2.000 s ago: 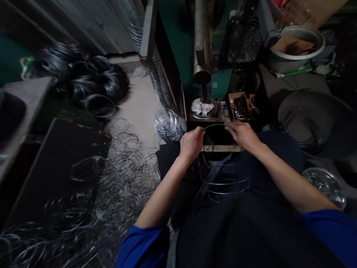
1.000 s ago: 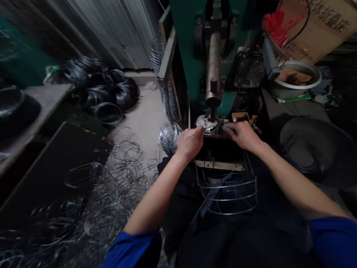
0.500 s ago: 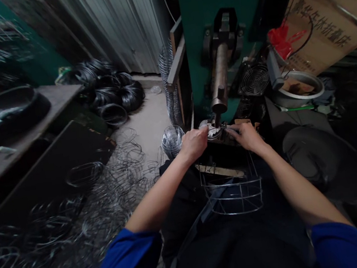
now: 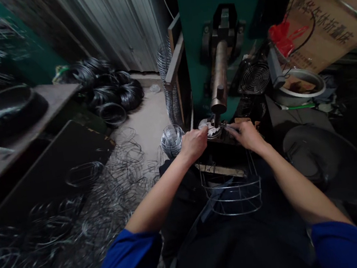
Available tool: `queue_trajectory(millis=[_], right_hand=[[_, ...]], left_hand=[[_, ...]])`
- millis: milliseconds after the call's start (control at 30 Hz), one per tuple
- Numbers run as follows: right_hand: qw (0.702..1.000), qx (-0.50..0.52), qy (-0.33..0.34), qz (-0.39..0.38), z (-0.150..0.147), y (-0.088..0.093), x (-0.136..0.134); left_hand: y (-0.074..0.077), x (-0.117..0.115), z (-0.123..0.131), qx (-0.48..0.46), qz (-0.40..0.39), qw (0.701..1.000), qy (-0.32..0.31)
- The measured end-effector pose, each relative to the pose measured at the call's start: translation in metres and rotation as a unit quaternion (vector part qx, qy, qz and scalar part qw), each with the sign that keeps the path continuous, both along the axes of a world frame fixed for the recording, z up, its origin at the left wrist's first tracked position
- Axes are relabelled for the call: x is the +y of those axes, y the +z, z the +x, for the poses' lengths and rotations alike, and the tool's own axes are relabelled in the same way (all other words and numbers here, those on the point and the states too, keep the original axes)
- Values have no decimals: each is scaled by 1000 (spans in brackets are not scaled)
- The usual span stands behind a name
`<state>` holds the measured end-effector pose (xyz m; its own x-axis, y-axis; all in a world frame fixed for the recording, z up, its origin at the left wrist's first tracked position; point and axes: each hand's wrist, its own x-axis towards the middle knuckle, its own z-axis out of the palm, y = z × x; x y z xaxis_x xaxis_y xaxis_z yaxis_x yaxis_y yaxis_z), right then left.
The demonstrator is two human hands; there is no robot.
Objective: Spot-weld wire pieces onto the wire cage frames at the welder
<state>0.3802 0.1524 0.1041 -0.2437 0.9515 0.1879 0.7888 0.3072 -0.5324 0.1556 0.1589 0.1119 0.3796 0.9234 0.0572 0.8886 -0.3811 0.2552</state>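
Both hands are at the tip of a metal rod (image 4: pixel 220 76) that points down from a green machine (image 4: pixel 197 37). My left hand (image 4: pixel 195 143) is closed at the left of the tip, beside a crumpled white piece (image 4: pixel 210 129); what its fingers grip is too small to make out. On the right, my right hand (image 4: pixel 244 134) is closed in a pinch on something small and dark that I cannot make out. A wire basket frame (image 4: pixel 233 192) hangs below and between my hands, over my lap; its upper end is hidden near the fingers.
Stacked wire baskets (image 4: pixel 172 140) stand left of my left hand. Black wire coils (image 4: pixel 108 88) and loose wire lie on the floor at left. At right are a round dark pan (image 4: pixel 326 161), a metal bowl (image 4: pixel 302 85) and a cardboard box (image 4: pixel 332 17).
The view has tilted slightly, so the machine appears a little higher. Both hands and the wire basket frame stay almost in place.
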Motion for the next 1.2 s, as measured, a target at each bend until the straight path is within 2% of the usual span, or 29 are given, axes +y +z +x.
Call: queue_trajectory(millis=[300,567,733,833,900,933,967,1000,1067,1133,1200], right_hand=[[1000,6,8,-17,1,2,3],[999,-21,3,-26,0,9,2],[997,-72,-19,2,-2,-1,-2],[996,-78,-32,11,-6,-12,-16],[997,-59,-38,9,-9,-20,-30],[998,-46,-46,9,-10,-23,-37],[998,-34,-54,10,-10,-27,-43],[997,-18,-67,15,-9,-31,-48],[996,14,-84,31,-5,-39,-59],[994,47,-89,48,3,-44,-71],[991,74,-97,62,14,-49,-89]], left_hand=[[-2,2,0,26,4,1000,-3],[-1,3,-1,-2,-9,1000,-4],[-9,-2,-1,-10,-7,1000,21],[-15,-13,-6,-22,0,999,23],[-18,-24,-11,-83,-7,996,24],[-20,-29,-14,-159,-28,986,34],[-22,-33,-16,-257,-75,963,26],[-23,-37,-17,-348,-144,926,7],[-25,-45,-15,-469,-273,840,-2],[-24,-57,-9,-518,-341,785,13],[-21,-71,-1,-527,-357,770,37]])
